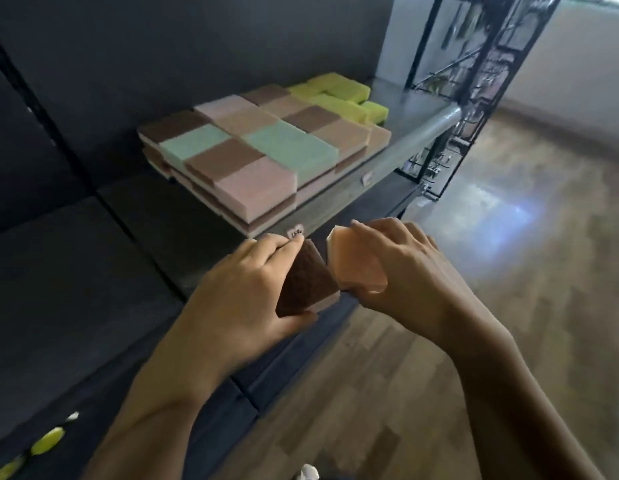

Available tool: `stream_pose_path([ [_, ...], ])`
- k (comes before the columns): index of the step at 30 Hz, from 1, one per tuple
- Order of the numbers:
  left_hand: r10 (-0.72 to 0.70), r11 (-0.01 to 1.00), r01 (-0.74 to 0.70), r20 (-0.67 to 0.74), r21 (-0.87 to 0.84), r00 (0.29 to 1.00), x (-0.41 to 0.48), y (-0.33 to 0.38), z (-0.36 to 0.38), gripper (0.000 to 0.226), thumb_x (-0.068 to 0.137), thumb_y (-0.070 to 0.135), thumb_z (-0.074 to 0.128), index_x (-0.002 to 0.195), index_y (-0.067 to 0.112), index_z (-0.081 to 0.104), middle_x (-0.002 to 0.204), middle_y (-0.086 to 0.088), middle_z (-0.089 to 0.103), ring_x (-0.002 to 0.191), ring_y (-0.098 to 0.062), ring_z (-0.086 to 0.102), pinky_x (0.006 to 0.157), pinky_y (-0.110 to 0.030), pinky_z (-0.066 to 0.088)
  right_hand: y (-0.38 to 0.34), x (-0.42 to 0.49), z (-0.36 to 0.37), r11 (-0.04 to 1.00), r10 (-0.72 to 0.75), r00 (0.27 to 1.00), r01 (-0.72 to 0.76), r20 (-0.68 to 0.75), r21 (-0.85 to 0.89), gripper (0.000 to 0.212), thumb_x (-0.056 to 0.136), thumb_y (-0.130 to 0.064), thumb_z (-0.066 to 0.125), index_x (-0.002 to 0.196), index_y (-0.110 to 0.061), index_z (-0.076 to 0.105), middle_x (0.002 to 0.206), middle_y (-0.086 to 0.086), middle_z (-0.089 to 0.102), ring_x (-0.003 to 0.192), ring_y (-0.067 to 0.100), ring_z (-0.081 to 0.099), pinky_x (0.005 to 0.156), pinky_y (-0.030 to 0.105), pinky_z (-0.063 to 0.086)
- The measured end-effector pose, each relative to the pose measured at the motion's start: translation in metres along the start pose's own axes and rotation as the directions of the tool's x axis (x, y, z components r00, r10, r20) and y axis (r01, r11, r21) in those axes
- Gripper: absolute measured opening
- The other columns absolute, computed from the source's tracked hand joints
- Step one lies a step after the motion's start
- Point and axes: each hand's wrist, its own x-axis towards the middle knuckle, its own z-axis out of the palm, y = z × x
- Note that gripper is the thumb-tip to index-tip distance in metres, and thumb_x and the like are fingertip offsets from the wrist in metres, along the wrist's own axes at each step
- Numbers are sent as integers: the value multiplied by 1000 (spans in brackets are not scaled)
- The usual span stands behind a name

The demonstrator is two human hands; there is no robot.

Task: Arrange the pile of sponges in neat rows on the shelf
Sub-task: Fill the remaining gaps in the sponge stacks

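My left grip (245, 289) pinches brown-topped rectangular foam sponge (306, 282); right grip (405, 268) wraps peach rectangular foam sponge (356, 268) — light, squashy, I judge; hold edges gently. Grey shelf (418, 109) at twelve o'clock.

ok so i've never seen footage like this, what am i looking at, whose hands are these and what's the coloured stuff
No machine here: a person wears a camera on the head, so this one picture looks forward and down at their own bare hands. The left hand grips a brown-topped sponge; the right hand grips a peach sponge. Both are held in the air in front of the shelf. On that grey shelf lie stacked sponges in tidy rows, brown, pink and mint green, with yellow ones at the far end. A black wire rack stands beyond.
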Motion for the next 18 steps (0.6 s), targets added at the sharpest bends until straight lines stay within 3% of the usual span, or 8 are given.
stream_pose_path([
  [5, 72, 996, -72, 14, -51, 997, 55, 27, 24, 93, 72, 51, 74, 150, 22, 32, 135, 10, 45, 123, -14, 46, 93, -42, 49, 60, 2, -5, 997, 82, 996, -81, -40, 8, 96, 71, -47, 83, 151, -27, 33, 145, -1, 46, 129, 27, 43, 103, 44, 39],
  [10, 96, 993, -98, -25, -67, 995, 105, 33, 42, 92, 71, 42, 80, 148, 19, 35, 137, 8, 48, 124, -16, 45, 99, -42, 46, 97, 21, -3, 989, 140, 986, -134, -93, 59, 91, 70, -48, 84, 146, -30, 37, 143, -7, 50, 129, 21, 43, 102, 42, 40],
  [18, 166, 979, -176, -95, -103, 982, 198, 31, 54, 84, 71, 37, 81, 144, 19, 42, 136, 6, 49, 122, -18, 49, 97, -36, 46, 154, 84, -17, 991, 124, 977, -114, -176, 68, 86, 68, -37, 88, 142, -23, 46, 140, -1, 54, 128, 24, 47, 98, 44, 44],
])
